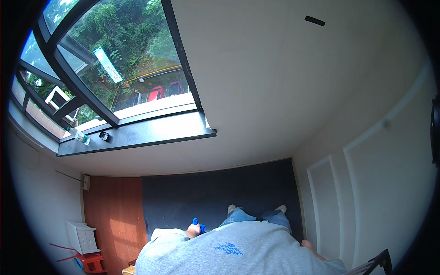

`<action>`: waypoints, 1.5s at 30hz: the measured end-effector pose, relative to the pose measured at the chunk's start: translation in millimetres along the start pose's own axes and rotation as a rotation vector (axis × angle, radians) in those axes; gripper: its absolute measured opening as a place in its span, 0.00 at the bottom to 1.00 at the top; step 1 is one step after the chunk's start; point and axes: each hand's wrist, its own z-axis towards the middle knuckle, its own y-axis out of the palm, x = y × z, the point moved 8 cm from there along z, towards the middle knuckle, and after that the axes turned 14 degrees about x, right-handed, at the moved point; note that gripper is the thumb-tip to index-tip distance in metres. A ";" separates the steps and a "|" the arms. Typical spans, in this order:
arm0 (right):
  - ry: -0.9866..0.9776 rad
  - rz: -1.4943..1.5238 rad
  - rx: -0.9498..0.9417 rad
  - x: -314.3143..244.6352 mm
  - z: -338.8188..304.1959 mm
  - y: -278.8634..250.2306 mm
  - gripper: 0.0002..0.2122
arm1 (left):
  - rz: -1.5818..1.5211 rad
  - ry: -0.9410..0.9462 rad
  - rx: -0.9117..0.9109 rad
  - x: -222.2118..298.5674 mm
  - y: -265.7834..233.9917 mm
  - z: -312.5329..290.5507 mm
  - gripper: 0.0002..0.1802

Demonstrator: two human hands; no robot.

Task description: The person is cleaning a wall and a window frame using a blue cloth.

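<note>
Low in the head view, my left hand is closed around a small bright blue thing. Parts of it stick out above and to the right of the fingers; its kind cannot be made out. My right hand hangs at my right side, close to the panelled white wall. It is small in the picture, and its fingers do not show clearly enough to tell how they are held. I see nothing in it.
I stand on a dark mat beside reddish wood flooring. Ahead is a window with a dark sill, holding a plastic bottle and a small black object. A white box and red stool stand left.
</note>
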 end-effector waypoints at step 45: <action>-0.451 0.439 -0.155 -335.9 107.5 -102.7 0.12 | -1.245 1.139 -0.163 855.0 -97.1 -361.6 0.23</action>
